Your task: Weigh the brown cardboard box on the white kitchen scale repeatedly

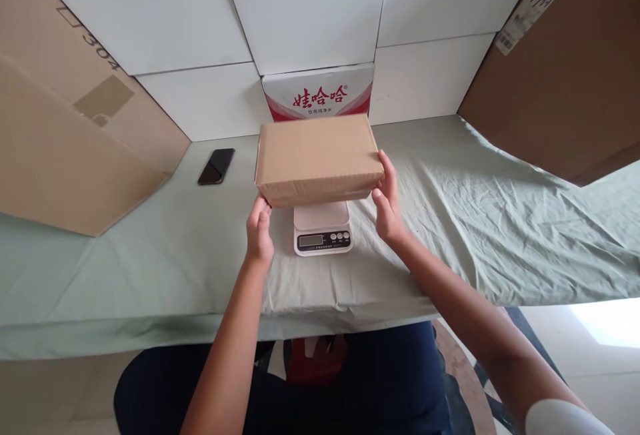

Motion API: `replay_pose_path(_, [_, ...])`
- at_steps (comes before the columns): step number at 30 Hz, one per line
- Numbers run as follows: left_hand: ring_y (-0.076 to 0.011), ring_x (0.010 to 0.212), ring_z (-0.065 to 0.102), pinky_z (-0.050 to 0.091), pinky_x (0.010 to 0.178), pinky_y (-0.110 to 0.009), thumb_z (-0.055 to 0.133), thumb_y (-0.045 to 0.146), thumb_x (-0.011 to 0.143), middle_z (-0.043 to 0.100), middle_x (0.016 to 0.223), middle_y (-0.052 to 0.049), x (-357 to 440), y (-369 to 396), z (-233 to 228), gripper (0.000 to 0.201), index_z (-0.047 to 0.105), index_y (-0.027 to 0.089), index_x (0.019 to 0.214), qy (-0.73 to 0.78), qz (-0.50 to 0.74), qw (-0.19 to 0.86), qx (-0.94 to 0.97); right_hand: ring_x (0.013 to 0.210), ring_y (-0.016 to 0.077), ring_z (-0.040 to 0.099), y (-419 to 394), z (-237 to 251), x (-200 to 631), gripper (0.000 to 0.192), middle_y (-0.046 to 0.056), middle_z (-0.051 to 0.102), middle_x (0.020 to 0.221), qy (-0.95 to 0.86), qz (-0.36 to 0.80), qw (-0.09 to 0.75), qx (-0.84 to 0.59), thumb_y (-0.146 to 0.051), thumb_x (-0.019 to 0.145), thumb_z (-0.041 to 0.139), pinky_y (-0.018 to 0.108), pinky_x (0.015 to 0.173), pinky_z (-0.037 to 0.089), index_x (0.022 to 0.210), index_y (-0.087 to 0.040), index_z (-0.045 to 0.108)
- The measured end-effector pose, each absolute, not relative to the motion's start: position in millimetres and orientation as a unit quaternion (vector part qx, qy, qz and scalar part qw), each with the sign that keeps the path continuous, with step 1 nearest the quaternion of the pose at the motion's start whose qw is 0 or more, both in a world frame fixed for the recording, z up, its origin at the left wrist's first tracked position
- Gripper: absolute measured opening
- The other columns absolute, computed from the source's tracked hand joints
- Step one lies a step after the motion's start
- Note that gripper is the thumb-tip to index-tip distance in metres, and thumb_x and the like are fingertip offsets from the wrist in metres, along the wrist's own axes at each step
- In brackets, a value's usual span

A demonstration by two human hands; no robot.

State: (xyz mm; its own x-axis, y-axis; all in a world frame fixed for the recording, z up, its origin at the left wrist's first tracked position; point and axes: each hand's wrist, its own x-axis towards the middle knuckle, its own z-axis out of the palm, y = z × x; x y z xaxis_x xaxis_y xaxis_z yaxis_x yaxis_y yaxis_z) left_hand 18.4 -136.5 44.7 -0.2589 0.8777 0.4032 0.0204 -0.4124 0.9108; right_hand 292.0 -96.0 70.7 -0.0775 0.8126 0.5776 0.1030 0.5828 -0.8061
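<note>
Simply an oblong cardboard box (320,155) between hands (260,238) (389,211)

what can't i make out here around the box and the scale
All in the head view:
- Rear of the kitchen scale: hidden by the closed cardboard box, so whether they touch is unclear.
- Box contents: hidden by its closed sides.
- Some fingers of the left hand: hidden by the box.
- Lower front of the red-and-white carton: hidden by the box.
- Scale button labels: too small.
</note>
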Motion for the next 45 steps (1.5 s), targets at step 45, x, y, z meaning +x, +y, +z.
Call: replay_pose_path(45, [-0.0397,0.159,0.037,0.026,0.133,-0.055,0.060,0.090,0.079,0.055,0.161,-0.019,-15.6,-24.5,9.0,0.097,0.067,0.019,0.144,0.460,0.621,0.413,0.482,0.159,0.0276,0.043,13.7,18.5,287.9,0.081,-0.002,0.038,0.174,-0.594,0.431,0.557,-0.389,-0.078,0.095,0.045,0.062,0.122,0.048,0.166,-0.049,0.019])
